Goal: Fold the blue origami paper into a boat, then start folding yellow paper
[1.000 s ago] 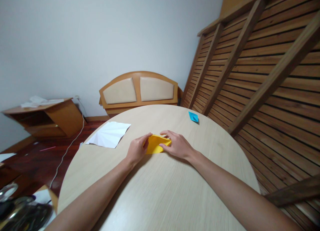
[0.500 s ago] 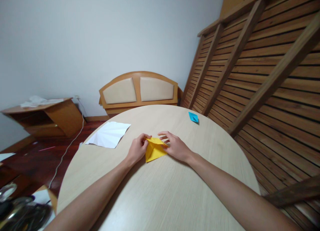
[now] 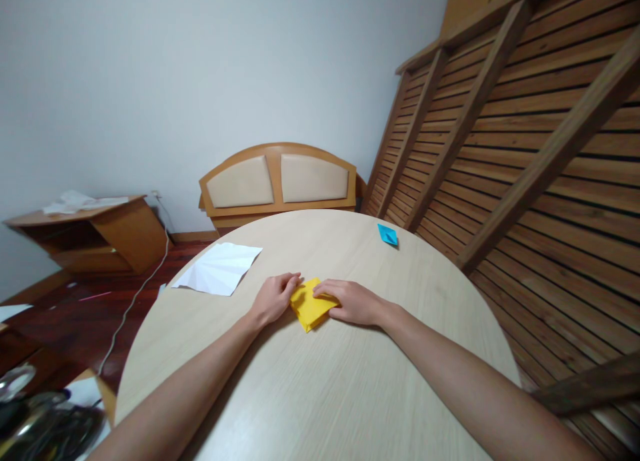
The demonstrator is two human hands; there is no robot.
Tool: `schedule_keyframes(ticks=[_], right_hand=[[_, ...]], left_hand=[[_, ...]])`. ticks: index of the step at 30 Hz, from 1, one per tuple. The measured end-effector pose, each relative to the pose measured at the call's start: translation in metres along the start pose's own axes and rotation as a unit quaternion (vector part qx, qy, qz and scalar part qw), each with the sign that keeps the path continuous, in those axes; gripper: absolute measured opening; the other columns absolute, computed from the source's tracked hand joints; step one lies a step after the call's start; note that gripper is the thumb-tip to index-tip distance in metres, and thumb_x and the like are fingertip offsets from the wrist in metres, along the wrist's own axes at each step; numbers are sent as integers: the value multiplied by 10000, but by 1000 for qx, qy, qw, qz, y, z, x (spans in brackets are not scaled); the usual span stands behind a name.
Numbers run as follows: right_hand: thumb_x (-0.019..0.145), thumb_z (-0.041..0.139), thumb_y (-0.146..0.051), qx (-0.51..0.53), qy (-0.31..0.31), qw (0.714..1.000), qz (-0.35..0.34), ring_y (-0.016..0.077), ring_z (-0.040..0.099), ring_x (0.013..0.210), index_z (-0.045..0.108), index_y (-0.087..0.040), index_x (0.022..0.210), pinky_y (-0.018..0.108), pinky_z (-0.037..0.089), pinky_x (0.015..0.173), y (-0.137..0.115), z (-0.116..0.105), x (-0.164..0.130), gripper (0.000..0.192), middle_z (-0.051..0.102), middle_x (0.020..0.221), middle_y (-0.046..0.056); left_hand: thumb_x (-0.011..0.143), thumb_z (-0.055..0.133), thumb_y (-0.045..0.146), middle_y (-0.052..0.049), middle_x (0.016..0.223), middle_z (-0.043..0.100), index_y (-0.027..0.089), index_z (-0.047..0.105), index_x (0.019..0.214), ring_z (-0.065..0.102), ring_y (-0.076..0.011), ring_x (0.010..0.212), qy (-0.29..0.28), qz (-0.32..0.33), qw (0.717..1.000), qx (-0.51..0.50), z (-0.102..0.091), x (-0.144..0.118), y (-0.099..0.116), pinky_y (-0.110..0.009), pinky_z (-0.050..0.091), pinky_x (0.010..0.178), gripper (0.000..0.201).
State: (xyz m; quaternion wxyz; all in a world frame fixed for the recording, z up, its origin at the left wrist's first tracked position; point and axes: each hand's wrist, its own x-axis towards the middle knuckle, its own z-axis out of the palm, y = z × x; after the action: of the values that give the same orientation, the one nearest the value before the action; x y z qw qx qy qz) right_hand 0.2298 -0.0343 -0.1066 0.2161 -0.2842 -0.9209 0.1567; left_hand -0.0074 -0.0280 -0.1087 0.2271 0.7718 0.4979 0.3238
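Note:
A yellow folded paper (image 3: 309,309) lies between my hands on the round table, one corner pointing toward me and its layers slightly apart at the near edge. My left hand (image 3: 273,298) grips its left side, with the thumb along the edge and the fingertips partly hidden. From the right, my right hand (image 3: 356,302) has its fingers over the top of the paper and its thumb low at the right corner. Farther back on the right rests a small blue folded paper (image 3: 387,234), touched by neither hand.
A creased white sheet (image 3: 220,268) lies at the left of the pale round table (image 3: 300,394). Behind stands a padded headboard (image 3: 277,178). Wooden slats (image 3: 500,148) lean on the right. At left are a low cabinet (image 3: 107,238) and a cable (image 3: 133,301).
The yellow paper has turned and flattened, its raised flap now down and a corner toward me. My right hand's fingers have come down onto it; my left hand has barely moved.

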Motion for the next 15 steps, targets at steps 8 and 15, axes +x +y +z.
schedule_keyframes(ticks=[8, 15], right_hand=[[842, 669, -428, -10, -43, 999, -3, 247, 593, 1208, 687, -206, 1199, 359, 433, 1050, -7, -7, -3, 421, 664, 1283, 86], [943, 540, -324, -37, 3, 998, 43, 220, 659, 1014, 720, -203, 1045, 350, 477, 931, 0, -6, 2, 240, 734, 1072, 74]], left_hand=[[934, 452, 238, -114, 1395, 583, 164, 616, 1284, 526, -238, 1308, -106, 170, 968, 149, 8, -4, 1, -435, 393, 1119, 394], [978, 437, 379, -112, 1559, 375, 182, 406, 1487, 329, -284, 1450, -176, 171, 946, 212, 9, -9, 0, -527, 280, 1174, 546]])
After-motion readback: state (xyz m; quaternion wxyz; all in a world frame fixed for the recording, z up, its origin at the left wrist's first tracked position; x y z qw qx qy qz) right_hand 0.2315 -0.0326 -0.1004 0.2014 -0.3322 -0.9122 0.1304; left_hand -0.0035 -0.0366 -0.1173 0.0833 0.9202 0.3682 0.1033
